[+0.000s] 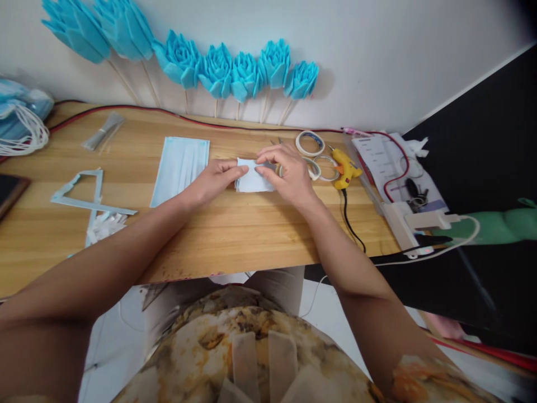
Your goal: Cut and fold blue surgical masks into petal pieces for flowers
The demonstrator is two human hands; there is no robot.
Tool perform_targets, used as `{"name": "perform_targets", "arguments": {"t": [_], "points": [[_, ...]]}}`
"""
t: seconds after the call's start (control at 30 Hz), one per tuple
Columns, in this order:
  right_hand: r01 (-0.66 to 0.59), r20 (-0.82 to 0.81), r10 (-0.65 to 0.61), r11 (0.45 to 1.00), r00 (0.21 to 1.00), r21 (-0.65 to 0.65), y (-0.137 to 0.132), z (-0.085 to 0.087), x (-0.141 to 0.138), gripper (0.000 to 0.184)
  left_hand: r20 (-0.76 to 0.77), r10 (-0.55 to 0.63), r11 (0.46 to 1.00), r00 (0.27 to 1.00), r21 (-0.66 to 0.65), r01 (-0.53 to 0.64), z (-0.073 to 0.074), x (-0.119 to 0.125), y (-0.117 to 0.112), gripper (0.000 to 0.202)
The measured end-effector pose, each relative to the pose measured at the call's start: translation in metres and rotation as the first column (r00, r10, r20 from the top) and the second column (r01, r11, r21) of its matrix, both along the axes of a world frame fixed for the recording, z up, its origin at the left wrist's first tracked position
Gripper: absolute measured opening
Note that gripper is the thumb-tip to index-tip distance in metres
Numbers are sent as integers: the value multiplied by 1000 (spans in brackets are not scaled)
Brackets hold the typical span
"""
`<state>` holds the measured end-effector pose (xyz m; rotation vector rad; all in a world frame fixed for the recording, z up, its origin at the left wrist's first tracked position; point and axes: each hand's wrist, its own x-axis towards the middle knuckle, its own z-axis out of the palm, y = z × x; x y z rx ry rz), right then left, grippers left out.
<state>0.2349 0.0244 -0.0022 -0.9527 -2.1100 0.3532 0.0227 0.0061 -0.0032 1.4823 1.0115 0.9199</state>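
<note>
A small stack of pale rectangular pieces lies low over the wooden table, between my two hands. My left hand pinches its left edge, thumb on top and fingers beneath. Over the right part bends my right hand, its thumb and curled fingertips pressed on the stack. Whether the pieces are paper or cloth I cannot tell. Left of my hands, flat on the table, is a light blue pleated face mask, partly behind my left wrist.
Tape rolls and a yellow glue gun lie to the right, beside a power strip. Cut blue strips lie left. Blue flowers on sticks lean on the wall. A red-black cable runs along the back.
</note>
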Motion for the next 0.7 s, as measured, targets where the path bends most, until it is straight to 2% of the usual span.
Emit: {"name": "perform_targets", "arguments": {"t": [0.17,0.4,0.53,0.7], "points": [[-12,4,12,1000,1000,-16,0,0,0,8,-7,1,1000,1000,-6,-1,3,1,0,42],[-29,-37,28,999,999,-16,1,-1,0,8,47,-1,1000,999,-16,2,-1,1,1,41],[-19,-19,18,999,1000,-41,1,0,-1,9,84,19,997,996,-75,-13,0,2,0,43],[-22,-39,22,1000,999,-2,0,0,-1,7,229,43,985,973,-174,-3,-3,5,1,35]]}}
